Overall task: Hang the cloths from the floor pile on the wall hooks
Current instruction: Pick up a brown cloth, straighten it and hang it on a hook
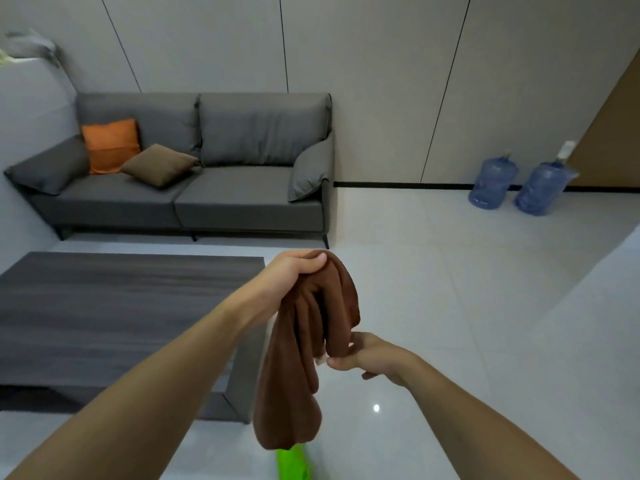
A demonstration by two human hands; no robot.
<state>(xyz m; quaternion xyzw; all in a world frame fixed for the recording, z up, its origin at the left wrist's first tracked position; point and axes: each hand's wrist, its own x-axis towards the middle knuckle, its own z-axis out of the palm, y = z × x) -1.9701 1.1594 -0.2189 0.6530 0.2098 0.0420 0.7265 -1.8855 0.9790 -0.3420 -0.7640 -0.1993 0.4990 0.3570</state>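
Brown cloth [304, 358] hangs bunched in mid-air, its top gripped by the left hand [294, 268] with fingers curled over the fold; the right hand [367, 355] pinches a lower edge between thumb and fingers. Below it on the floor [450, 289] — a bright green item [292, 464], partly hidden by the cloth. Dark coffee table surface [121, 306] lies to the left. Grey sofa [194, 178] with orange cushion [110, 143] and brown cushion [159, 164] stands against the wall — two blue water bottles [519, 183] to its right.
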